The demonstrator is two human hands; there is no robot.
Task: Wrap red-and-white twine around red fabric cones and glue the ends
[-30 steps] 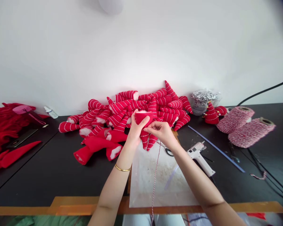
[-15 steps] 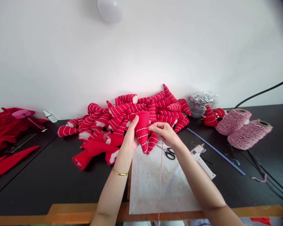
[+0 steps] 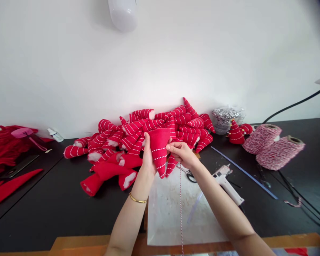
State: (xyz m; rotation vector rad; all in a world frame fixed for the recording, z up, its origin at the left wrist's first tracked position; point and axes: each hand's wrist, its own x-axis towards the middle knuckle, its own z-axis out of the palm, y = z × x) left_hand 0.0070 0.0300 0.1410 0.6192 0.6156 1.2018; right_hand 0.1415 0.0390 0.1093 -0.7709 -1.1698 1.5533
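Now the left hand grips one red cone, the right hand narrowly pinches twine.

There are two hands only, the left hand and the right hand, and the left one holds one red striped fabric cone. Behind it lies one big pile of stuffed red cones, too many for exact counting. On the counter I can count two spools of red-and-white twine, one glue gun, one pair of scissors, one long blue strip, one small bottle and one phone. The left wrist has one gold bangle.
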